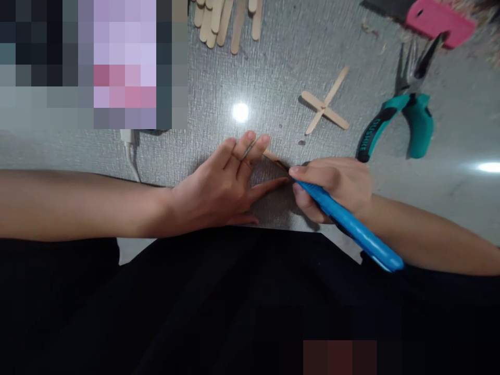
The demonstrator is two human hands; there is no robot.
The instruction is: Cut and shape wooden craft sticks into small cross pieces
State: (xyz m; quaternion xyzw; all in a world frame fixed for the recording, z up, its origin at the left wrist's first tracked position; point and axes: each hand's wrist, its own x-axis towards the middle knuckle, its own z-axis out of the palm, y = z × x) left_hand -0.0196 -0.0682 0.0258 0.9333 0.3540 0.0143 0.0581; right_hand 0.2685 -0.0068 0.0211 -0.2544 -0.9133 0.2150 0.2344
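My right hand [332, 187] is closed around a blue utility knife [351, 221], its handle slanting down to the right. The knife's narrow dark tip reaches a small wooden stick [270, 155] lying on the table. My left hand [226, 182] rests spread on the table beside that stick, index finger stretched toward the tip; the middle of the stick is partly hidden by fingers and tool. Above my right hand lie two craft sticks joined in a cross [323, 108].
Teal-handled pliers [417, 125] lie at the right, jaws pointing up. Beyond them is a pink-handled blade [441, 23] near wood shavings. Several craft sticks [236, 26] lie at the top. A white cable [130, 151] runs by my left forearm. The upper left is blurred out.
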